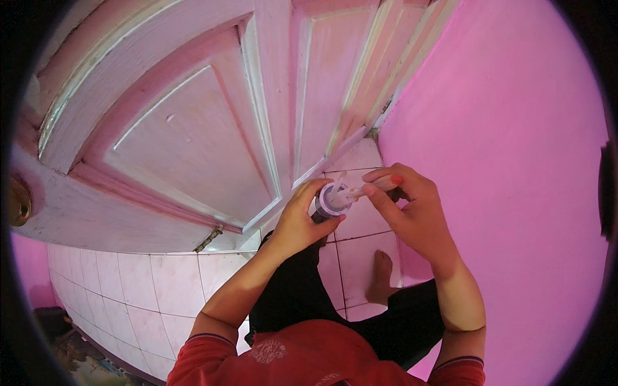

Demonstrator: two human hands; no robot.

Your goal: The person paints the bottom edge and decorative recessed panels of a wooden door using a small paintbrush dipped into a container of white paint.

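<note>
My left hand (295, 222) is wrapped round a small round container (324, 207) with a pale lilac rim and a darker side, its opening tilted up. Thin whitish pieces stick up out of its mouth; I cannot make out their kind. At the container's right edge, my right hand (415, 209) pinches a slim pale object (358, 192) between thumb and fingertips, its inner end over the mouth. An orange-red spot shows by the right fingers; whether it belongs to the held object, I cannot tell.
A pale pink panelled door (187, 135) stands close in front and to the left, with a hinge (209, 238) and a round brass knob (20, 201). A bright pink wall (515, 161) rises on the right. Light tiles (138, 276) cover the floor; my bare foot (381, 276) rests there.
</note>
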